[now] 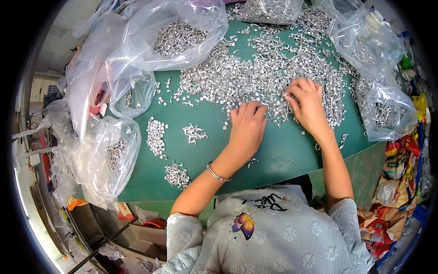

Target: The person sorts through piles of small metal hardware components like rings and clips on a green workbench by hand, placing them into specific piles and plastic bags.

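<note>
A broad heap of small, shiny silver metal pieces (219,80), many of them hook-shaped, spreads over the green tabletop (283,155). At the heap's near edge, my left hand (246,127) rests palm down with its fingers curled in; what they hold, if anything, is hidden. My right hand (308,104) is over the heap's right part, thumb and forefinger bent toward each other around a small silver metal piece. Left of my left hand lie three separate small groups: rounded pieces (156,137), a hook-shaped cluster (195,133) and another cluster (177,176) near the table's front edge.
Clear plastic bags with metal pieces stand at the back left (205,43), left edge (125,169), back (273,11) and right (388,114). Colourful packages (394,182) lie beyond the table's right edge. Cardboard boxes (148,237) sit below at the left.
</note>
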